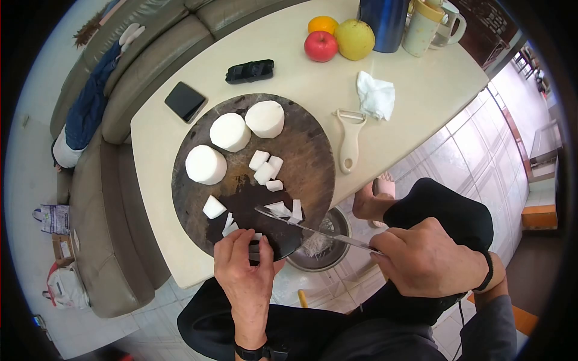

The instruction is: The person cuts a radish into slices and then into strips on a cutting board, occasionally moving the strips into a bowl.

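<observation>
On the round wooden chopping board (pixel 307 141) stand three thick, peeled chunks of what looks like white radish (pixel 206 165). Several small cut blocks (pixel 264 173) are grouped near the middle, with one block (pixel 214 207) apart on the left. Thin slices (pixel 278 209) lie on the dark, wet part. At the board's near edge, my left hand (pixel 245 265) is closed, its fingertips pinching a small white radish piece (pixel 257 236), mostly hidden. My right hand (pixel 421 259) grips a knife (pixel 316 231), its blade pointing left over the slices and board.
A peeler (pixel 350 141) and crumpled tissue (pixel 376 96) lie right of the board. Behind are a phone (pixel 185 101), black object (pixel 250 71), apple (pixel 321 46), yellow-green fruit (pixel 355 40), orange (pixel 323 24) and blue flask (pixel 383 24). A metal bowl (pixel 347 224) of peelings sits below.
</observation>
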Tool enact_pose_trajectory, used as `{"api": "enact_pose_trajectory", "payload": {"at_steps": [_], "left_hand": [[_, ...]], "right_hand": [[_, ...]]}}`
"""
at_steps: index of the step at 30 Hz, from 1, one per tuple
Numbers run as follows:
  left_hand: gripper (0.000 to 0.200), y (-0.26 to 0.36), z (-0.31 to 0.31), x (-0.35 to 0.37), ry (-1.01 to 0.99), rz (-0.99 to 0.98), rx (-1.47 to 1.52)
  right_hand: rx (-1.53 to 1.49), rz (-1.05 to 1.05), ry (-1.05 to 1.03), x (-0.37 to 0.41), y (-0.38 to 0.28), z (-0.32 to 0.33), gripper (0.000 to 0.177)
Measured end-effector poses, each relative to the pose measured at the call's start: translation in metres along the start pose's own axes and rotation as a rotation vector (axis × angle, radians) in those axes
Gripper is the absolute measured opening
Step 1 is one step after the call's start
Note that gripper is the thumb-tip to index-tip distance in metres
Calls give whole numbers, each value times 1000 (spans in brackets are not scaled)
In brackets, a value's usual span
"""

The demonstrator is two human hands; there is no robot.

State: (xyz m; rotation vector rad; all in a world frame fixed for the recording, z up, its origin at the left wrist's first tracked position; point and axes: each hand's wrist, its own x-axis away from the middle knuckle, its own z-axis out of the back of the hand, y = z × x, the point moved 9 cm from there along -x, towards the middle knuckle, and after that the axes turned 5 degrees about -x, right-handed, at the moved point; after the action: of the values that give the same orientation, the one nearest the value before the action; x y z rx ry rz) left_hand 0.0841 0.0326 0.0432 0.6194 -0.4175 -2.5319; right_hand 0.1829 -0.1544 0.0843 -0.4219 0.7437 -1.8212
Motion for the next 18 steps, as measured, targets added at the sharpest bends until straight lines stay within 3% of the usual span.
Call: {"api": "enact_pose_trajectory", "payload": {"at_steps": [8,11,13,18], "left_hand": [[24,6,2,6,-30,-9,-27],[27,2,-2,12,-70,-63,16],[30,12,-6,13,-120,-225,-71],[32,6,-6,13,-187,-201,-46]], "right_hand": [[-9,10,5,1,2,2,14],[2,1,8,2,4,3,14],[3,-4,2,1,5,3,14],[1,-5,-41,-2,-1,-2,14]]}}
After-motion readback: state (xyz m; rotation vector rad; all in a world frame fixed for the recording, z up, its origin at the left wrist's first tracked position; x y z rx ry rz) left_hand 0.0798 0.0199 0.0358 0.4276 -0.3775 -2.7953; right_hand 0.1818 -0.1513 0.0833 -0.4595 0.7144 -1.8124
